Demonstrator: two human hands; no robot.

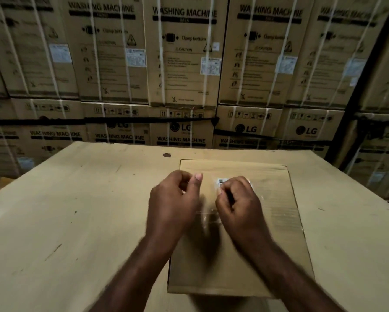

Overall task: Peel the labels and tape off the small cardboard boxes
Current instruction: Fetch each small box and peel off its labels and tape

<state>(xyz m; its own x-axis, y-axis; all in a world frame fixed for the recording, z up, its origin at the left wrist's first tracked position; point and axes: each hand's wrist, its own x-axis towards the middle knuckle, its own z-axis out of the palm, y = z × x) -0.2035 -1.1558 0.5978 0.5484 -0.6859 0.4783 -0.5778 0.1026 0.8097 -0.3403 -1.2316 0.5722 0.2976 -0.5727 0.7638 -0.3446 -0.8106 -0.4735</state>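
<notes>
The box (272,190) lies flat on the surface (76,210). The right hand (237,200) pinches the label (221,181) at its edge; whether the curled left hand (174,198) holds anything, I cannot tell. The tape (208,218) looks thin and probably tears easily.

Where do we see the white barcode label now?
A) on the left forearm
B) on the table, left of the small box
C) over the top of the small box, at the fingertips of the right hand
C: the white barcode label shows over the top face of the small box, right beside the curled fingers of the right hand.
</notes>
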